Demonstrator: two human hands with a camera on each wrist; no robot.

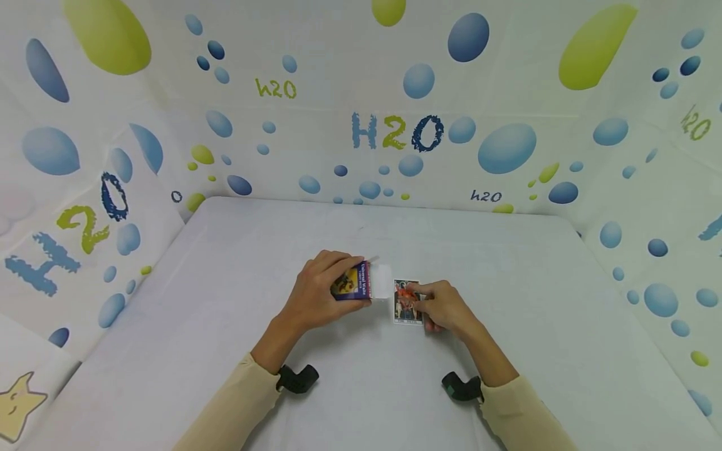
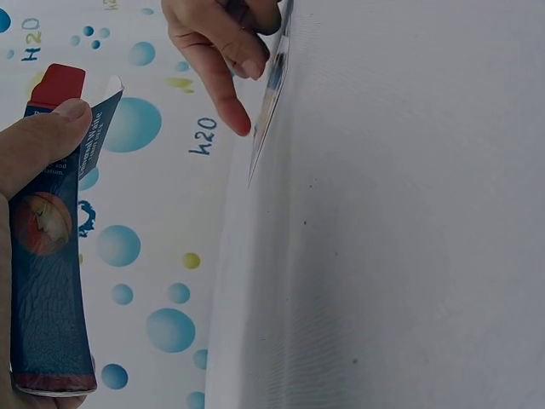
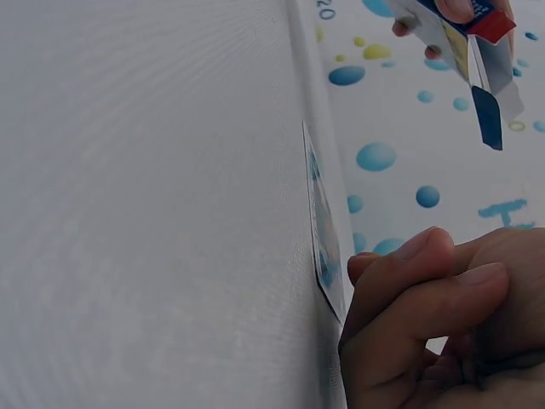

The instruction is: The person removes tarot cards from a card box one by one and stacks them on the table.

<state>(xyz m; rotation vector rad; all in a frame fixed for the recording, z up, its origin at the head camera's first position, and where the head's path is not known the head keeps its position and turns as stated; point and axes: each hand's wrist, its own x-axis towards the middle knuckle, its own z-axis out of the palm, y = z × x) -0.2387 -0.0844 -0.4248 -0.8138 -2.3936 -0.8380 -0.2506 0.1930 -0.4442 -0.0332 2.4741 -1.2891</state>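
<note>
My left hand grips a dark blue card box lettered "Universal Waite", its thumb and fingers on opposite sides. The box's end flap hangs open to the right. In the left wrist view the thumb presses near the red tab of the box. My right hand holds a picture tarot card by its right side, thumb and index finger over its face and the other fingers curled at its edge. The card lies low at the table, apart from the box; whether more cards are under it, I cannot tell.
A white-covered table stretches around both hands. Behind and beside it hangs a white curtain with blue and green drops. Black wrist mounts sit at both sleeve cuffs.
</note>
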